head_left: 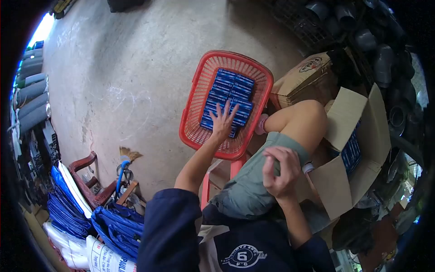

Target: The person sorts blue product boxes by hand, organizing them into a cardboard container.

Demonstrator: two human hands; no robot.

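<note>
Blue boxes (pixel 232 84) lie packed in rows inside a red plastic basket (pixel 195 86). My left hand (pixel 222 120) rests over the near part of these boxes, its fingers spread and nothing held. To the right, my right hand (pixel 282 172) is raised above my thigh with its fingers curled; whether anything is between them is hidden. An open cardboard box (pixel 331 186) stands at my right side with more blue boxes (pixel 350 154) in it.
Behind my knee sits another cardboard box (pixel 303 77). Grey pipe fittings (pixel 364 40) fill the upper right. At the lower left are a red-brown wooden frame (pixel 84 181), a small broom (pixel 130 153) and blue plastic bundles (pixel 115 229).
</note>
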